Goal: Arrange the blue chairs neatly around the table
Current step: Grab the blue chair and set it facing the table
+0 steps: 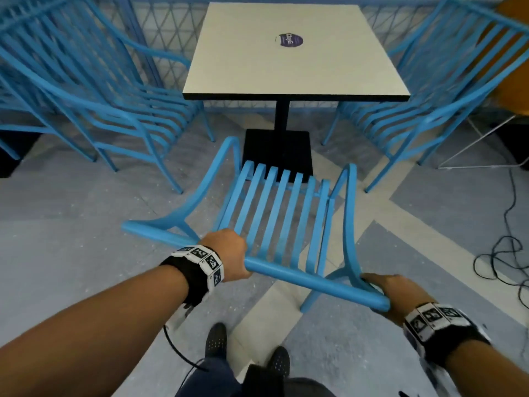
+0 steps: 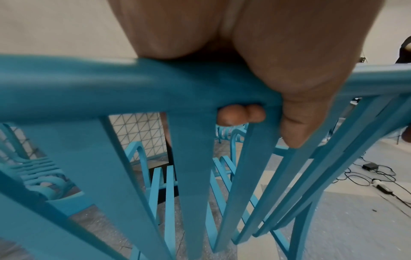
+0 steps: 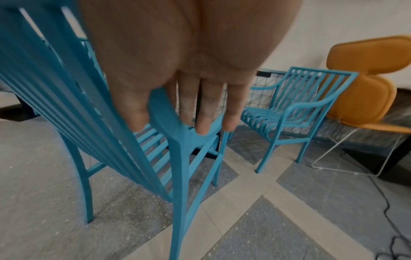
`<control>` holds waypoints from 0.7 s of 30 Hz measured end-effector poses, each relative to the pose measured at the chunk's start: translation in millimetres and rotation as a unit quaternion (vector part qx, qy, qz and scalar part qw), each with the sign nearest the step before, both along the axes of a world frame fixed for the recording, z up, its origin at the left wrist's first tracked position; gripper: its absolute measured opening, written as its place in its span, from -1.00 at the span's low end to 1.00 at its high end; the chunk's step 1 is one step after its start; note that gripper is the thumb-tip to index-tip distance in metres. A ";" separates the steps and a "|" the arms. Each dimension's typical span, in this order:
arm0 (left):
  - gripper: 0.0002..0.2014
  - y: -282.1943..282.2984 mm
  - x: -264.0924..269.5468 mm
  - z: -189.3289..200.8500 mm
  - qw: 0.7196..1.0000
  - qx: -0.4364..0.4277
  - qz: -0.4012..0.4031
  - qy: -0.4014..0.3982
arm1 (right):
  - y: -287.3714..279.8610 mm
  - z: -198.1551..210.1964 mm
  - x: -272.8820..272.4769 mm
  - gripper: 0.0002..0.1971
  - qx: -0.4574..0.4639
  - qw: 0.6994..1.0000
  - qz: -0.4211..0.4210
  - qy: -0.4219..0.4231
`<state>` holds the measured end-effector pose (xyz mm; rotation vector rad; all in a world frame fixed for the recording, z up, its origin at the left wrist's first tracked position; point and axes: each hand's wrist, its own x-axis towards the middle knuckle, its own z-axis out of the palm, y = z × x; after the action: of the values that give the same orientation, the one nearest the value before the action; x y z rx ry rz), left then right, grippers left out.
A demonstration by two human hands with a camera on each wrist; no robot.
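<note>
A square white table on a black pedestal stands ahead of me. One blue chair is at its left side and another blue chair at its right. A third blue chair stands in front of me, its seat facing the table. My left hand grips the top rail of its back, with the fingertips curled under the rail. My right hand holds the back's right corner, and in the right wrist view that corner post sits between thumb and fingers.
An orange chair on a white wire frame stands behind the right blue chair. Black cables lie on the floor at the right. A blue mesh fence runs behind the table. My feet are just behind the held chair.
</note>
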<state>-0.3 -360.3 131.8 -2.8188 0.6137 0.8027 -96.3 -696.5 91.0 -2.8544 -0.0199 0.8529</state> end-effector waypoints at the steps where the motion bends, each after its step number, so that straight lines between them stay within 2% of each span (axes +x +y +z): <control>1: -0.63 5.4 1.3 -0.2 1.000 -0.018 -0.005 0.008 | 0.6 8.3 2.5 -0.50 -0.038 0.999 -0.004 0.027; 2: -0.64 13.2 3.0 -0.6 0.999 -0.033 -0.008 0.015 | 2.1 17.8 4.8 -0.54 -0.064 0.997 -0.024 0.026; 4: -0.60 34.4 9.9 -0.9 1.000 -0.029 -0.002 0.006 | 7.3 38.3 12.1 -0.65 -0.050 0.990 -0.103 -0.082; 6: -0.57 59.7 16.6 -1.9 1.000 0.007 0.018 -0.020 | 29.3 56.9 21.0 -0.77 0.051 0.958 -0.155 -0.237; 7: -0.58 69.8 18.2 -2.2 0.999 0.026 0.028 -0.030 | 47.3 64.0 25.3 -0.76 0.096 0.951 -0.152 -0.250; 9: -0.60 78.6 19.9 -1.1 0.997 0.052 0.041 -0.041 | 89.4 65.6 28.7 -0.53 0.132 0.971 -0.113 -0.166; 11: -0.62 76.8 18.8 2.0 0.996 0.064 0.043 -0.040 | 125.2 53.5 24.8 -0.30 0.091 0.991 -0.050 -0.081; 13: -0.61 73.9 14.1 5.0 0.996 0.065 0.049 -0.034 | 141.7 39.9 20.5 -0.21 0.033 0.997 -0.010 -0.076; 15: -0.59 72.1 7.0 5.3 0.996 0.064 0.057 -0.022 | 142.9 35.4 17.6 -0.20 0.008 0.994 -0.009 -0.112; 18: -0.53 64.1 -13.7 0.0 0.996 0.061 0.059 -0.013 | 131.3 33.3 10.6 -0.31 -0.015 0.987 0.015 -0.157; 21: -0.44 52.9 -35.3 -4.1 0.997 0.041 0.061 -0.003 | 116.4 31.3 1.9 -0.33 -0.029 0.984 0.042 -0.170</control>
<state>-35.6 -307.4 127.7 -2.8044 0.4003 0.8188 -94.5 -580.1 122.3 -3.0352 -0.1601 0.3749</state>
